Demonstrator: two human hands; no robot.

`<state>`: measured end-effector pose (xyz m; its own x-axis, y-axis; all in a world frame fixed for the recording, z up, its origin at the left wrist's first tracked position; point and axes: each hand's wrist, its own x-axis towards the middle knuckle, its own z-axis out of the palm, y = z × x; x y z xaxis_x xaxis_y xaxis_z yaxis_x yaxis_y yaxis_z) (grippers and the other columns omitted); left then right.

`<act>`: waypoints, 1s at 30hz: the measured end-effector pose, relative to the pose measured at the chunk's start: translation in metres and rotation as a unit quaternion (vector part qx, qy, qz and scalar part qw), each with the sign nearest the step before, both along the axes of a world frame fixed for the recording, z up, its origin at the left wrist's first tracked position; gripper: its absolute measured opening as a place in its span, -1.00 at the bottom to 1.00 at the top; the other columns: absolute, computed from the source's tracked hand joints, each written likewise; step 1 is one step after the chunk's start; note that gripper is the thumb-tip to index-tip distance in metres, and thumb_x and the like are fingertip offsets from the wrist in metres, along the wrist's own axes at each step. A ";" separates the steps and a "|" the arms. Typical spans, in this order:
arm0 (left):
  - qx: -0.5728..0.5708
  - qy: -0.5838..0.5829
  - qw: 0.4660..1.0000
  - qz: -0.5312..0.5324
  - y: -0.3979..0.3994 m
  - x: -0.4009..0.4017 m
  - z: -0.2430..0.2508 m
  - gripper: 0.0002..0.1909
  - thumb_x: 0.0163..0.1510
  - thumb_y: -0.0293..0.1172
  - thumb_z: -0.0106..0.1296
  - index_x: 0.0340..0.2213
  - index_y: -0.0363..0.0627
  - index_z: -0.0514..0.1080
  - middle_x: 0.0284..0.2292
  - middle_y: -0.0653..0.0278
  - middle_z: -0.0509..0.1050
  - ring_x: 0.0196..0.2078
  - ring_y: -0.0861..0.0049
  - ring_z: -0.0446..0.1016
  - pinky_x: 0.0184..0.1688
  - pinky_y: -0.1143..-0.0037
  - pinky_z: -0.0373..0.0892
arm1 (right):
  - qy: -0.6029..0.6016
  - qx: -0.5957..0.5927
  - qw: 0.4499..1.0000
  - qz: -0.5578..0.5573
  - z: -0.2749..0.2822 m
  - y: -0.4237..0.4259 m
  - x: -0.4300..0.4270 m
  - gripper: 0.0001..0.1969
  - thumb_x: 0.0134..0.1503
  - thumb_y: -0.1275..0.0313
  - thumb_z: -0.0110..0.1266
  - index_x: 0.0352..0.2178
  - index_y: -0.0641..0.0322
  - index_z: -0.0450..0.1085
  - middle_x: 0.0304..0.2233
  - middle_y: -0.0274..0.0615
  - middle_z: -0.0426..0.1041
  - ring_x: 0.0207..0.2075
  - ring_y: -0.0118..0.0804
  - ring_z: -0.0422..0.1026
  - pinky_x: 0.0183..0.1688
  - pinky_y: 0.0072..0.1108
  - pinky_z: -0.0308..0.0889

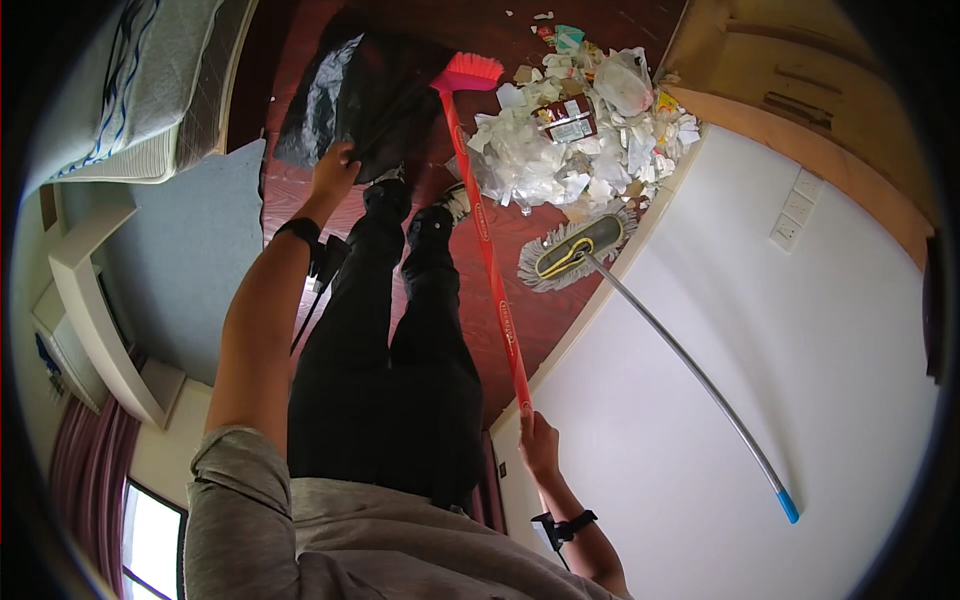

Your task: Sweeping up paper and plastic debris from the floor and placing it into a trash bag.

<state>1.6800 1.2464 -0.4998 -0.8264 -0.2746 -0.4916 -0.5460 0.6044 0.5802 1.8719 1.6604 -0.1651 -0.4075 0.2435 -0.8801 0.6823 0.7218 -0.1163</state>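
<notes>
My left hand (336, 171) grips the near edge of a black plastic bag (390, 97), which lies spread on the dark red wood floor beyond my feet. In my right hand (538, 442), at lower right, is the red handle of a broom (486, 232). The broom's pink head (469, 73) rests at the bag's right side, its bristles pointing away from me. Right of the broom lies a large heap of rubbish (585, 142): crumpled paper, clear plastic bags and wrappers. My fingertips at the bag are partly hidden.
A grey dust mop (581, 247) lies near the heap, its metal pole leaning along the white wall (750, 337). Wooden furniture (795, 120) stands at upper right, a mattress (150, 112) at upper left. A grey mat (202, 255) covers floor at left. My feet are just before the bag.
</notes>
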 end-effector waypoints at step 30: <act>-0.077 -0.096 0.992 -0.001 0.042 0.003 0.000 -0.71 -0.19 -0.32 0.03 -0.33 0.01 0.43 -0.40 0.27 0.48 -0.24 0.33 0.43 -0.21 0.38 0.33 | 0.033 0.059 0.993 0.101 -0.025 0.074 0.062 -0.65 0.11 0.17 -0.15 -0.54 0.25 0.30 -0.79 -0.15 0.34 -0.74 -0.23 0.39 -0.63 -0.44 0.28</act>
